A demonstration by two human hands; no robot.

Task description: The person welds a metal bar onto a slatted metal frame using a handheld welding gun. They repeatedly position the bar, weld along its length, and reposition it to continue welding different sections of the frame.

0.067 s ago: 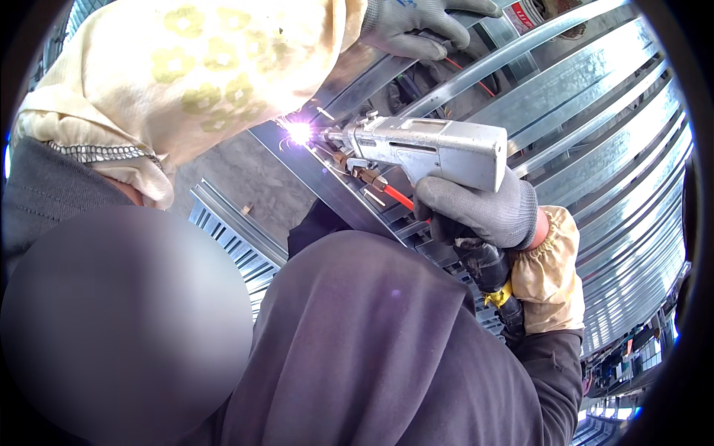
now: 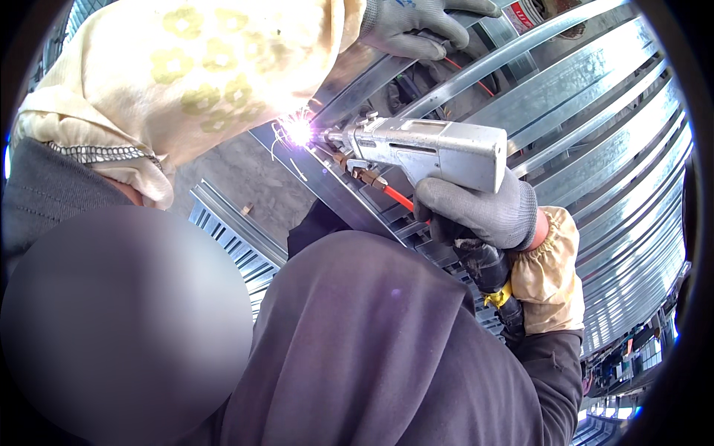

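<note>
In a grey work glove, my right hand is wrapped round the grip of a silver handheld welding gun. The gun points left, its nozzle tip at a bright violet-white weld spark on a flat metal bar. A red hose with brass fittings runs under the gun. A black taped cable with a yellow tie hangs below my right hand. Gloved as well, my left hand lies with its fingers spread over the metal frame at the top. The cream sleeve of my left arm passes beside the spark.
Long galvanized metal profiles lie side by side across the right. A slotted metal channel rests below the bar, over grey floor. A red-and-white container stands at the top right. My dark-clothed knee fills the lower middle.
The spark's flying trails have changed shape, with longer ones now curling to the left and down. Both hands and the gun keep their places.
</note>
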